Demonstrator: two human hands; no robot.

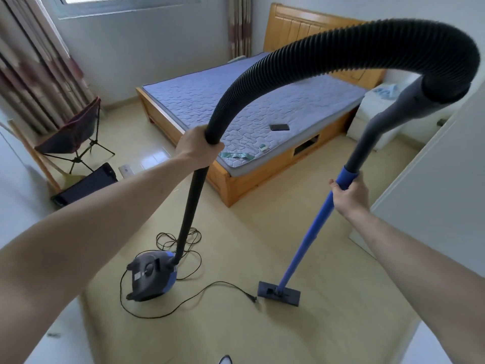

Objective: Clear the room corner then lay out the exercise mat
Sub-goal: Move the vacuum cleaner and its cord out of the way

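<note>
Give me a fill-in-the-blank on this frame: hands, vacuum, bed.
1. The left hand grips the black ____.
2. The right hand grips the ____ wand.
3. The vacuum body sits on the ____.
4. The phone lies on the ____.

Missing: hose; blue; floor; bed

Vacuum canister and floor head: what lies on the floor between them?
In the head view, the loose black power cord runs across the bare floor from the vacuum canister, its plug lying just left of the floor head. Nothing else lies there.
</note>
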